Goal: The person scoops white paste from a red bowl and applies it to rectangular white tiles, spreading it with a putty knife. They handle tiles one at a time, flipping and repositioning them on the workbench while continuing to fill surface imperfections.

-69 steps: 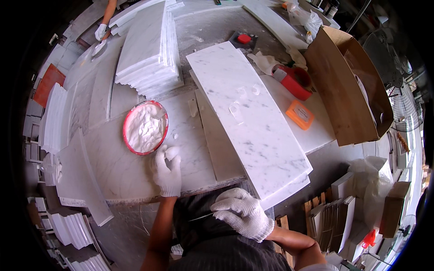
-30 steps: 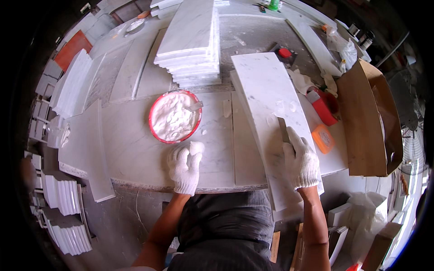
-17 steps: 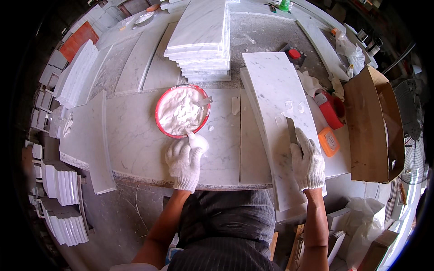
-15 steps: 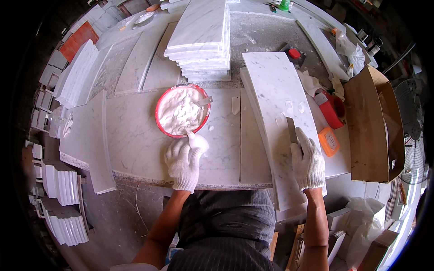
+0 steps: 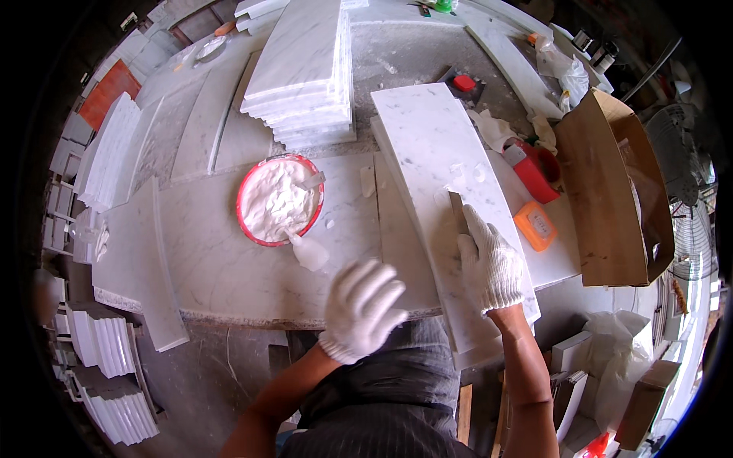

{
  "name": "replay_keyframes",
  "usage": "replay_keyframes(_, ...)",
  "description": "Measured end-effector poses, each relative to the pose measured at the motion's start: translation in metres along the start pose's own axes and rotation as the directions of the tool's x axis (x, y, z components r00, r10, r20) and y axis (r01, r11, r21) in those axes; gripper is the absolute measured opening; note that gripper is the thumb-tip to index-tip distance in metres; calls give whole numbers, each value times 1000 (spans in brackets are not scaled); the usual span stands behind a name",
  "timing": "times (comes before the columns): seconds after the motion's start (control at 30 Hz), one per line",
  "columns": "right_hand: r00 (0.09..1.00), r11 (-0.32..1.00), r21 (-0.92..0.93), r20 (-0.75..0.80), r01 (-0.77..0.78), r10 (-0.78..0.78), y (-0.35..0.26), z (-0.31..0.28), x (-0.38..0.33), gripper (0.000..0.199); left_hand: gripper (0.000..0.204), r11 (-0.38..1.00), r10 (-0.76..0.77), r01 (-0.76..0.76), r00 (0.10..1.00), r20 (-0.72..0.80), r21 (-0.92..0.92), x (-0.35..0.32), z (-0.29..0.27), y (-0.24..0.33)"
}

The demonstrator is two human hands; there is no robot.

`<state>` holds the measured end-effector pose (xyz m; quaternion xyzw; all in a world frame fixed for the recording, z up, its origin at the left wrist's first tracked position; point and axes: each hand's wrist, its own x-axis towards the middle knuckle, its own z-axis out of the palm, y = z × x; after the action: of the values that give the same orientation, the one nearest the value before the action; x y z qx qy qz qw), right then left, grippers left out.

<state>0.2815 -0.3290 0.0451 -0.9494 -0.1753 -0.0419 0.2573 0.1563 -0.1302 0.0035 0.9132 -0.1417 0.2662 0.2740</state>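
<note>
My right hand (image 5: 491,263), in a white glove, grips a flat scraper (image 5: 458,211) whose blade rests on the long white marble slab (image 5: 427,141). Small dabs of white paste (image 5: 466,172) sit on the slab just beyond the blade. My gloved left hand (image 5: 363,309) hovers over the near edge of the worktop with fingers spread and nothing in it. A red bowl of white paste (image 5: 279,200) stands to its upper left. A small white paste-smeared object (image 5: 308,250) lies beside the bowl.
A stack of marble tiles (image 5: 305,69) stands behind the bowl. Right of the slab are a red container (image 5: 534,169), an orange block (image 5: 534,225) and an open cardboard box (image 5: 611,191). More marble pieces (image 5: 141,263) lie at the left; a fan (image 5: 691,221) stands far right.
My left hand has lifted from the worktop beside the bowl and moved right and toward me, fingers spreading; the small white object now lies uncovered. My right hand stays on the slab with the scraper.
</note>
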Motion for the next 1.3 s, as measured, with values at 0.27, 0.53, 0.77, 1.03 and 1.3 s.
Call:
replay_keyframes(0.27,999,999,-25,15,32,-32,4,-1,2,44,46,976,193,-165,957,216,-142,39,39,23)
replay_keyframes(0.53,997,1000,16,79,11,-13,-13,4,26,45,43,971,158,-124,974,162,-203,24,69,17)
replay_keyframes(0.77,972,986,87,201,-142,123,-19,-11,28,44,32,940,173,-153,984,40,-303,25,82,12)
replay_keyframes(1.03,988,980,169,125,-106,85,-26,8,42,42,28,916,151,-145,988,-14,-374,26,85,11)
replay_keyframes(1.3,995,995,98,100,-6,-4,-18,2,36,44,32,902,180,-179,983,-35,-394,23,91,5)
